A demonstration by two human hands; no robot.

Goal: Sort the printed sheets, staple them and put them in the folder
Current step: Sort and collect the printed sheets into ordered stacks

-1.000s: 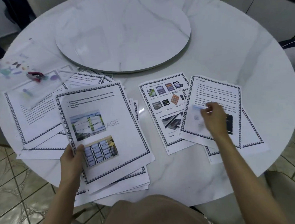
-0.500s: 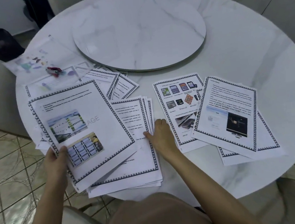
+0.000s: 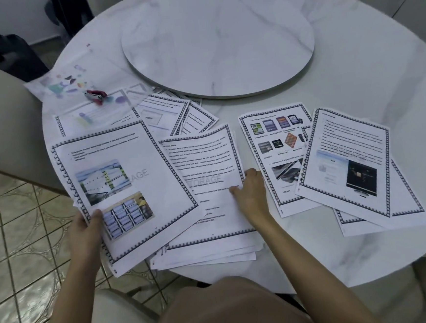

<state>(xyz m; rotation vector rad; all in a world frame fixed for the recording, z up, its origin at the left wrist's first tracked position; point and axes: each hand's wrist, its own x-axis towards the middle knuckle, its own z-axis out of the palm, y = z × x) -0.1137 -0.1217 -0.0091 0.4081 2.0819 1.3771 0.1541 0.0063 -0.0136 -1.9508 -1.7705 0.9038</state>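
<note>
One round marble table carries all items. One round turntable of the same marble sits at its centre, bare.

Printed sheets lie in three groups along the near half of the table; the exact sheet count cannot be determined because of overlap. All visible sheets are white with a dark patterned border.
- Left group: loosely fanned sheets, partly under the folder.
- Centre stack: several sheets, edges misaligned, overhanging the near table edge.
- Right group: three sheets visible, namely one memory-card sheet, one text sheet with a monitor picture overlapping it, and one sheet underneath.

One transparent folder with coloured shapes lies flat at the far left of the table.

Two hands are in view. The left hand grips the lower-left corner of one two-photo sheet, thumb on top, fingers beneath. The right hand pinches the right edge of the centre stack's top text sheet, fingers curled; that edge bows upward.

One red stapler rests on the folder.
</note>
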